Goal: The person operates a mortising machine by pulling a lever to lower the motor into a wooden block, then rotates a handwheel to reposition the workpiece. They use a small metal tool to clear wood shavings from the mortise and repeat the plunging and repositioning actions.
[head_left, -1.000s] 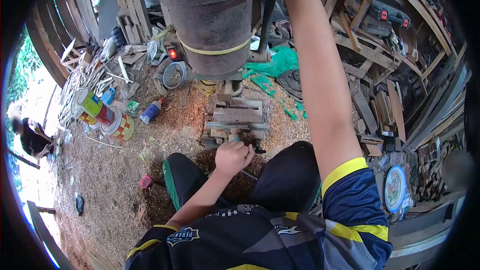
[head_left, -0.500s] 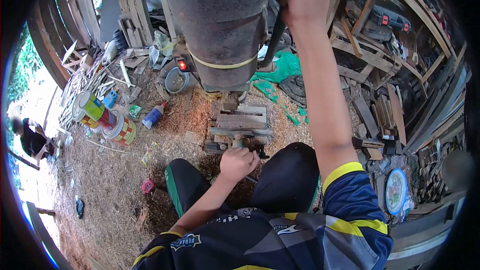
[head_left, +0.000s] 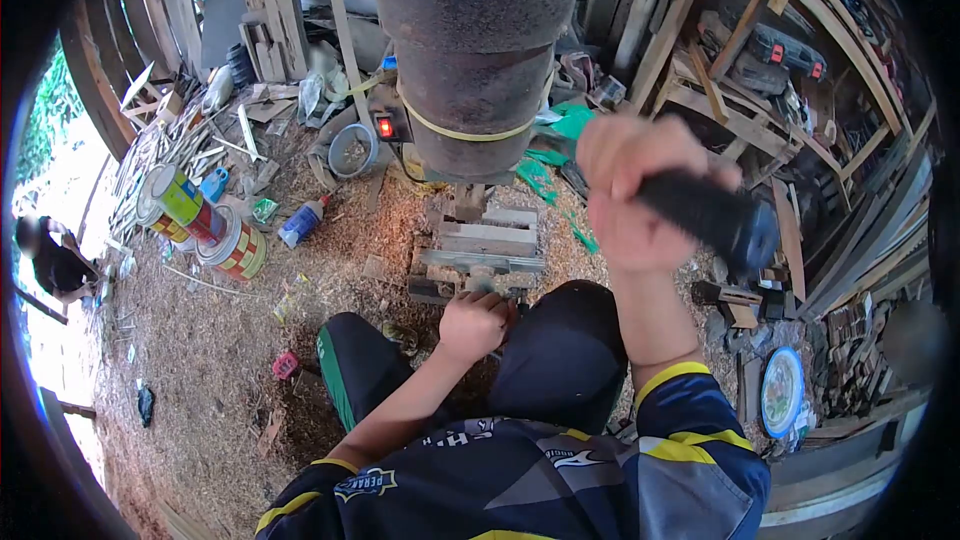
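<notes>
A grey drill press [head_left: 475, 50] with a red lit switch stands over a table of wooden slats [head_left: 485, 240]. My right hand [head_left: 625, 190] is closed around the black feed lever handle [head_left: 715, 215], which is blurred and pulled down toward me. My left hand [head_left: 475, 322] is closed at the front edge of the press table, on a small piece I cannot make out. My knees in black trousers sit just below the table.
Sawdust covers the ground. Coloured tins [head_left: 205, 225] and a bottle [head_left: 300, 223] lie at the left, a round pan [head_left: 352, 150] behind them. Stacked timber and wooden frames [head_left: 770, 110] fill the right. A person [head_left: 50, 260] crouches at the far left. A round plate [head_left: 780, 390] lies lower right.
My right hand has swung the lever down from high beside the motor housing to chest height. My left hand has stayed at the table's front edge.
</notes>
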### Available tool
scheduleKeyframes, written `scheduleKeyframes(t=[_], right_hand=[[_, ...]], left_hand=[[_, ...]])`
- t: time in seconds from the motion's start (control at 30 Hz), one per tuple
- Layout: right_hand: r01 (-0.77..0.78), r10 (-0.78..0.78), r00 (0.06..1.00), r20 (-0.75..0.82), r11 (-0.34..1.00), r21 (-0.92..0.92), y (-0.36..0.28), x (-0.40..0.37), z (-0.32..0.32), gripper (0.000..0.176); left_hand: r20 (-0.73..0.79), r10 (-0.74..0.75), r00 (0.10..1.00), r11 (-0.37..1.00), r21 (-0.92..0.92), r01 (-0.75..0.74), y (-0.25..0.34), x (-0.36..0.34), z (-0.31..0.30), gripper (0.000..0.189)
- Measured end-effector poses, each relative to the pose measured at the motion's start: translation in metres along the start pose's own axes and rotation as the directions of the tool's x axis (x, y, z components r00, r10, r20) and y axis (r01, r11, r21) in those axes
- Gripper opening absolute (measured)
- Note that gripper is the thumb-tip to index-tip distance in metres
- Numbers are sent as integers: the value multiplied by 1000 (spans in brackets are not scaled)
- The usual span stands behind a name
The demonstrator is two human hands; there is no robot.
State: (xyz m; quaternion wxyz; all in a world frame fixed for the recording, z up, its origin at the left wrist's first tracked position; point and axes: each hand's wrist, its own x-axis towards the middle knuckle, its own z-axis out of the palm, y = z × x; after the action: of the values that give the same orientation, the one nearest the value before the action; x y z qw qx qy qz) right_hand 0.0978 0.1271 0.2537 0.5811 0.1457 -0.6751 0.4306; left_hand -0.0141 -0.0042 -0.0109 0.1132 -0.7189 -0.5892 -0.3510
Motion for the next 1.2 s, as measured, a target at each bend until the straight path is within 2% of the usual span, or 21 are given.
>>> scheduleKeyframes(t=[0.03,0.07,0.13,0.27,0.4,0.47,0.5,0.53,0.57,0.6,0.63,0.67,0.7,0.73,0.77,0.87,0.9,0.93,1.0,1.13,1.2], right_hand=[[-29,31,999,14,995,-92,-7,-11,-1,70],[-29,25,990,137,999,24,-4,-22,-10,73],[26,-1,923,384,998,-60,-11,-44,-20,73],[-94,200,887,416,961,-261,-41,-97,1,52],[-297,386,820,422,918,-262,-55,-81,6,62],[-523,625,682,380,780,-342,-65,-67,10,72],[-552,759,490,428,651,-521,-75,-51,8,65],[-562,770,489,410,638,-526,-79,-54,14,65],[-542,812,530,243,545,-640,-79,-62,21,50],[-527,822,565,74,428,-734,-80,-71,27,54],[-278,897,437,70,209,-938,-85,-75,12,79],[-292,903,427,49,189,-937,-92,-60,27,79],[-607,975,140,-171,-52,-793,-103,-35,48,81],[-782,937,-203,-286,-331,-529,-109,-19,62,83],[-869,878,-376,-295,-445,-217,-107,-16,69,84],[-873,814,-405,-416,-480,-90,-94,-17,73,69],[-861,777,-335,-534,-482,-161,-92,-21,82,42],[-857,767,-341,-543,-491,-155,-92,-24,83,42],[-781,813,-175,-556,-458,-424,-90,-32,82,28],[-768,772,24,-635,-392,-506,-85,-88,100,20],[-814,755,60,-653,-342,-469,-73,-132,97,20]], left_hand=[[-29,-26,999,999,-33,25,1,1,0,26],[-55,-51,997,997,-68,48,1,0,-1,27],[-49,-40,998,995,-90,36,-3,-3,-1,28],[-40,-25,999,997,-79,22,-5,-6,4,31],[-40,-21,999,996,-87,18,-8,-6,0,29],[42,10,999,995,-95,-6,-12,-5,-2,27],[95,-3,995,995,-101,13,-12,-5,-5,24],[106,7,994,993,-117,5,-14,-6,-4,24],[104,-8,995,981,-193,28,-16,-7,-1,22],[103,-27,994,962,-268,54,-18,-9,2,21],[59,-25,998,951,-307,42,-17,-3,-5,25],[74,-17,997,945,-324,41,-16,-4,-7,25],[65,-37,997,939,-339,57,-17,-6,-6,28],[54,-56,997,932,-354,72,-17,-8,-4,30],[66,-45,997,926,-372,67,-18,-10,-3,30],[13,-15,1000,930,-367,19,-21,-12,0,34],[10,-21,1000,946,-322,23,-21,-12,0,34],[9,-32,999,960,-278,33,-20,-14,1,35],[70,-45,996,974,-220,60,-17,-16,-4,36],[119,-85,989,972,-209,109,-15,-14,-3,42],[113,-110,987,960,-245,135,-16,-14,-3,43]])
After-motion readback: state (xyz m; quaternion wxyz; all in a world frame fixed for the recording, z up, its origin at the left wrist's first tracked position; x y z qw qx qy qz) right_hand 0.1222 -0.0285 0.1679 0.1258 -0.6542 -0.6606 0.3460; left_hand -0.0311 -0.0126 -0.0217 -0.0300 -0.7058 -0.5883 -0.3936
